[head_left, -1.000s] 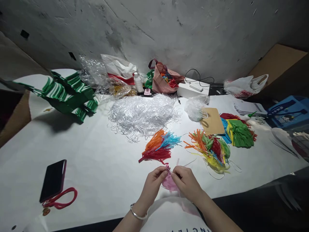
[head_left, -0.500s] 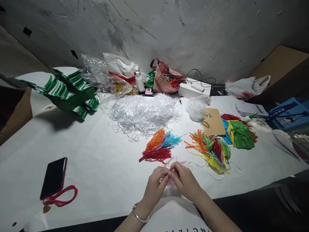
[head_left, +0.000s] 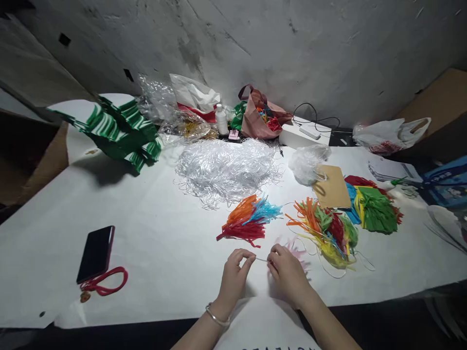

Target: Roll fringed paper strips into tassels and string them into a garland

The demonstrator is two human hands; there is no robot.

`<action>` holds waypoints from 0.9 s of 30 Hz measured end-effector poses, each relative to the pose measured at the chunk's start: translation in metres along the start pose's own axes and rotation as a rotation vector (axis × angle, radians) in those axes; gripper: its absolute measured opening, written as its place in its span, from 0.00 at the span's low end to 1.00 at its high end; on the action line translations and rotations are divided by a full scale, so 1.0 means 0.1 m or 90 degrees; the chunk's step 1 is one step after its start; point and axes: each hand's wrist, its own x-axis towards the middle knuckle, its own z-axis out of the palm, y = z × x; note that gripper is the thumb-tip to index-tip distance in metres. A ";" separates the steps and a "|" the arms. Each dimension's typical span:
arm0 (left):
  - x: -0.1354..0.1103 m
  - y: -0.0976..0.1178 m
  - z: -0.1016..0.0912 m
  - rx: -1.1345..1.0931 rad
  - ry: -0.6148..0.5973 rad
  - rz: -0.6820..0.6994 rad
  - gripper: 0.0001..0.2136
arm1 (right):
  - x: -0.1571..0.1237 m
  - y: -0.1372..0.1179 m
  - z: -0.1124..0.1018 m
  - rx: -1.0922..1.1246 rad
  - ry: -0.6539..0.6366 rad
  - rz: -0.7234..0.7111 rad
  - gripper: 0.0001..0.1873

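- In the head view, the two hands have come apart since the earlier frame, where they met over the pink fringe (head_left: 299,253); the fringe now shows farther to the right, partly behind the right hand (head_left: 287,274).
- One thin white string (head_left: 260,259) is stretched between the hands: the left hand (head_left: 235,274) pinches one end with thumb and finger, and the right hand grips the other.
- The pink fringe, one piece, lies on the white table covering (head_left: 164,272); I cannot tell if the right hand touches it.
- Three tassels lie beyond the hands, touching: one orange (head_left: 241,210), one light blue (head_left: 269,210), one red (head_left: 246,230).
- One mixed heap of coloured strips (head_left: 333,231) is at the right.
- One dusty-pink bag (head_left: 253,119) contains many coloured strips.
- One white plastic bag (head_left: 390,133) stands at the far right; its contents are unclear.
- One bottle (head_left: 221,120), one phone (head_left: 95,253).
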 end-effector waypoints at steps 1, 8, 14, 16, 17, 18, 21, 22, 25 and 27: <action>-0.01 -0.04 0.00 0.002 0.011 -0.004 0.11 | 0.02 0.01 0.01 -0.022 0.007 -0.003 0.10; 0.10 -0.43 -0.17 0.010 0.044 -0.003 0.11 | 0.29 -0.06 0.38 0.238 -0.050 -0.045 0.10; 0.56 -1.01 -0.55 0.132 0.266 -0.079 0.12 | 0.43 -0.04 0.53 0.257 -0.042 -0.023 0.12; 0.66 -1.11 -0.60 0.155 0.269 -0.077 0.06 | 0.43 -0.03 0.54 0.262 -0.044 -0.022 0.13; 0.68 -1.12 -0.61 0.157 0.262 -0.070 0.03 | 0.43 -0.03 0.55 0.264 -0.044 -0.022 0.13; 0.69 -1.11 -0.62 0.154 0.250 -0.061 0.02 | 0.43 -0.03 0.56 0.266 -0.043 -0.022 0.13; 0.60 -0.97 -0.61 0.123 0.209 -0.025 0.04 | 0.43 -0.04 0.56 0.276 -0.034 -0.024 0.13; 0.55 -0.89 -0.61 0.109 0.199 -0.013 0.05 | 0.44 -0.06 0.54 0.280 -0.030 -0.026 0.13; 0.39 -0.62 -0.59 0.060 0.173 0.019 0.07 | 0.45 -0.13 0.44 0.298 -0.012 -0.034 0.13; 0.31 -0.43 -0.57 0.022 0.148 0.031 0.07 | 0.45 -0.21 0.33 0.307 0.007 -0.052 0.14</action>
